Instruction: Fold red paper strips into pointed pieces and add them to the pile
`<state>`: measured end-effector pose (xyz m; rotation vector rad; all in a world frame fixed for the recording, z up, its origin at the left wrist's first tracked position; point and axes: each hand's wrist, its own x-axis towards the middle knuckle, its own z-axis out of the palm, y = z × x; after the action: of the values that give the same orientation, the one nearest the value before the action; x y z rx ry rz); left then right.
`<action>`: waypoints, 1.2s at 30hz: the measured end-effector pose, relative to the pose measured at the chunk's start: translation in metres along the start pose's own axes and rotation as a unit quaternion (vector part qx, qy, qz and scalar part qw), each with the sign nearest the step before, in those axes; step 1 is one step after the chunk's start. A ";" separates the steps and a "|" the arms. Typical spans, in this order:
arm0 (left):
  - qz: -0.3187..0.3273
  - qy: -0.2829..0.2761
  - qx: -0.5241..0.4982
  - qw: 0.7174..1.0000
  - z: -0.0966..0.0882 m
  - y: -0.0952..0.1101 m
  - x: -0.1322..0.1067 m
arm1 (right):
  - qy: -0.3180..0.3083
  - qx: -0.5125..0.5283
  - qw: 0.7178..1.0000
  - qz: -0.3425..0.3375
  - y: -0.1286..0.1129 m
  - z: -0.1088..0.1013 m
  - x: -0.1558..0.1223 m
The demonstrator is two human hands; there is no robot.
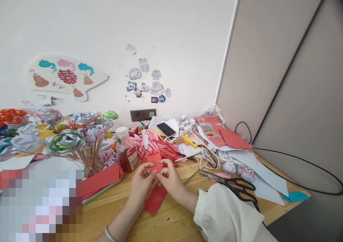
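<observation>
Both my hands meet over the wooden table [174, 220], pinching a piece of red paper [156, 162] between them. My left hand [142, 181] grips its left side with fingers closed. My right hand [170, 179], in a white sleeve, holds the right side with thumb and fingers pressed together. A second red sheet [154, 201] lies on the table under my hands. A pile of folded pink and red paper strips [158, 147] sits just behind them.
Black scissors [235, 186] lie to the right. A jar with a red label [127, 154], paper roses on sticks [66, 138], a phone [166, 129], a yellow glue gun [189, 141], red card sheets [102, 181] and a black cable [308, 170] crowd the table.
</observation>
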<state>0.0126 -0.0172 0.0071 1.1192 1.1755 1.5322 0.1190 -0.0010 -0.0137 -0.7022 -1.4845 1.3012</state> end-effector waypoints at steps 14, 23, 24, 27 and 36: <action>0.014 -0.102 0.001 0.995 -0.004 0.009 0.003 | -0.022 0.071 0.997 0.017 -0.009 -0.003 0.000; 0.010 -0.080 0.023 0.996 -0.001 0.010 -0.001 | 0.027 0.042 0.999 0.001 -0.007 -0.006 0.002; 0.010 -0.073 0.025 0.997 -0.001 0.011 -0.001 | 0.031 0.041 0.999 0.000 -0.007 -0.007 0.002; 0.014 -0.077 0.024 0.997 -0.001 0.009 -0.001 | 0.024 0.039 0.999 -0.001 -0.006 -0.011 0.005; -0.003 -0.074 0.022 0.997 -0.002 0.010 -0.002 | -0.032 0.042 0.999 -0.005 -0.004 -0.013 0.005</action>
<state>0.0100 -0.0207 0.0161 1.2366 1.1152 1.3990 0.1305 0.0069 -0.0093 -0.6027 -1.4721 1.3814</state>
